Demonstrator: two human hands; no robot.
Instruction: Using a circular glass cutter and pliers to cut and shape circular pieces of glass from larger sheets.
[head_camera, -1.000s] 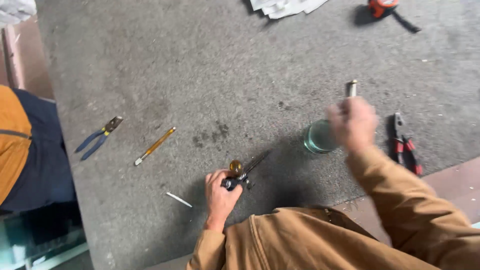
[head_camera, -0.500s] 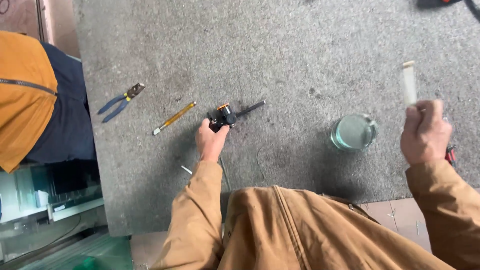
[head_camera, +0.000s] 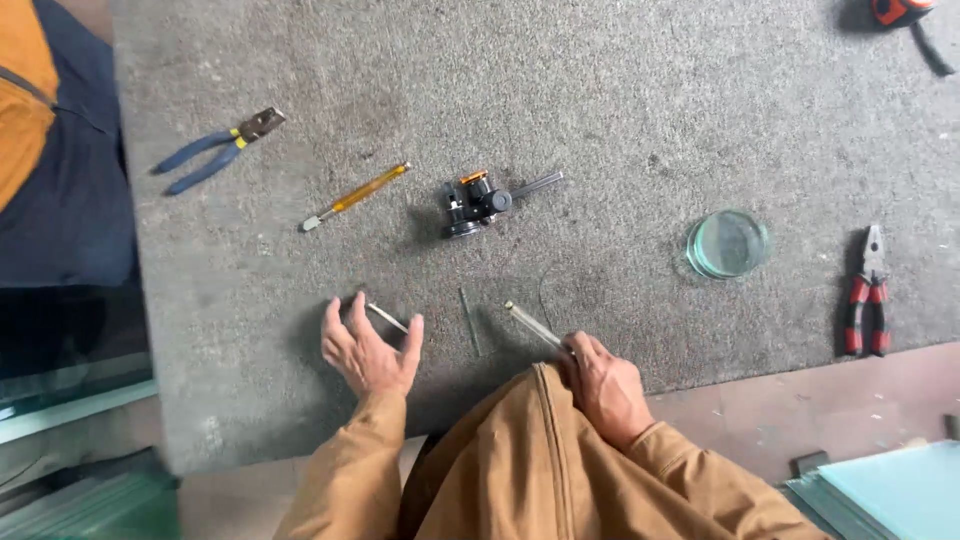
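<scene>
Our right hand (head_camera: 603, 385) had its grip clamped on a thin glass strip (head_camera: 532, 324) at the near edge of the grey tabletop (head_camera: 640, 100). Our left hand (head_camera: 368, 350) hovered with its grip apart, just beside a small sliver (head_camera: 386, 318). A black cutting tool (head_camera: 476, 202) lay farther off.

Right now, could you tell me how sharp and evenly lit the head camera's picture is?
Head view: soft, even daylight, with short shadows beside the black tool and red pliers; the grey mat is sharp, the glass disc shows no harsh glare, and the left hand is only slightly soft.
</scene>
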